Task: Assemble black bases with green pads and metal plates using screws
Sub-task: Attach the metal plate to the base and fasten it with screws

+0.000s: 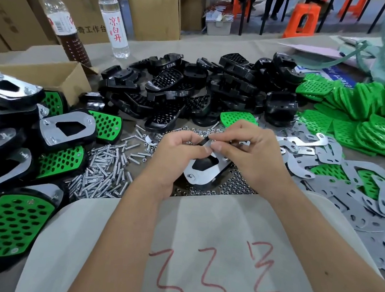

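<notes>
Left hand: the left hand (174,151) has its fingers curled round the upper edge of the part-built unit (204,170), thumb and forefinger pinching it at the top.
Right hand: the right hand (249,150) is curled too, its fingertips pinching at the top corner of the same piece, just where the left fingers meet it (what small item sits between them is too small to tell).
Work piece: a black base with a metal plate (210,174) lying on its face, held tilted above the table between both hands; one screw head shows at the plate's lower end.
Screws: a loose heap of screws (104,172) lies on the table left of the hands.
Nuts: small nuts (232,186) are scattered under and just beyond the held piece.
Black bases: a large pile of bare black bases (193,90) sits behind the hands.
Green pads: a heap of green pads (367,117) lies at far right.
Metal plates: loose grey metal plates (376,210) spread across the right side of the table.
Finished units: assembled pieces (66,129) with green pad and plate are stacked at left.
Behind: two bottles (113,19) and cardboard boxes (153,14) stand at the table's far edge.
</notes>
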A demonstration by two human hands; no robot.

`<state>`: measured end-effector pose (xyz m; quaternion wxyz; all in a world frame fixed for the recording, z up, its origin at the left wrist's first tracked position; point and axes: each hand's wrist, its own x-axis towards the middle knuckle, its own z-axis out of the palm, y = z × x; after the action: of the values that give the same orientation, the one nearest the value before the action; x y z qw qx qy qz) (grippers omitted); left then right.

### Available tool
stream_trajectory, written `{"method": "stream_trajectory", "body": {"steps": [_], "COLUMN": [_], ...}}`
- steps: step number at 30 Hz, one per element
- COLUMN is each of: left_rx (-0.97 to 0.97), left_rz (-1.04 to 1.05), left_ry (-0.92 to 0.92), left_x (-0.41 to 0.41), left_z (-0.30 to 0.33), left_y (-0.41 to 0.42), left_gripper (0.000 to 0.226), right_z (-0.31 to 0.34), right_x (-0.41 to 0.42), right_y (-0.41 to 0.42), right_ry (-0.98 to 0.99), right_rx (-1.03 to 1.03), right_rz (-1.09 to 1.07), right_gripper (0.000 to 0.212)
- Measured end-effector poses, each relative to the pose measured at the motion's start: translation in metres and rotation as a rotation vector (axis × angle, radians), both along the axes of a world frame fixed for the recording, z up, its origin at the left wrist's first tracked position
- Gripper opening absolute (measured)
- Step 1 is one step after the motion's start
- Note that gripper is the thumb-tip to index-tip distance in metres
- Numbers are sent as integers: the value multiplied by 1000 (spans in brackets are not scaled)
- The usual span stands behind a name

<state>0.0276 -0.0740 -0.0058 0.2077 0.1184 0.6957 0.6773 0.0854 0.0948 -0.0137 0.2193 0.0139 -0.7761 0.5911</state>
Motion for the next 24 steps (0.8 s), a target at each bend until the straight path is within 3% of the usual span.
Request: {"method": "stream_trajectory", "body": {"steps": [9,15,21,24], "left_rx": [2,33,7,-21], "left_rz": [9,-19,-19,-18], "left_ry": [-29,-19,-2,16], "left_x": [1,5,3,3], "left_z": [0,6,4,3], "left_y": [3,2,2,4], "left_gripper": [18,52,43,28], "right_z": [-4,-5,1,14], "right_x": [1,0,2,2], "right_y": [3,10,10,15], "right_ry": [92,34,20,69], "right_rx": [127,47,105,378], "right_rz": [-85,20,17,45], "right_gripper": [11,15,14,11]}}
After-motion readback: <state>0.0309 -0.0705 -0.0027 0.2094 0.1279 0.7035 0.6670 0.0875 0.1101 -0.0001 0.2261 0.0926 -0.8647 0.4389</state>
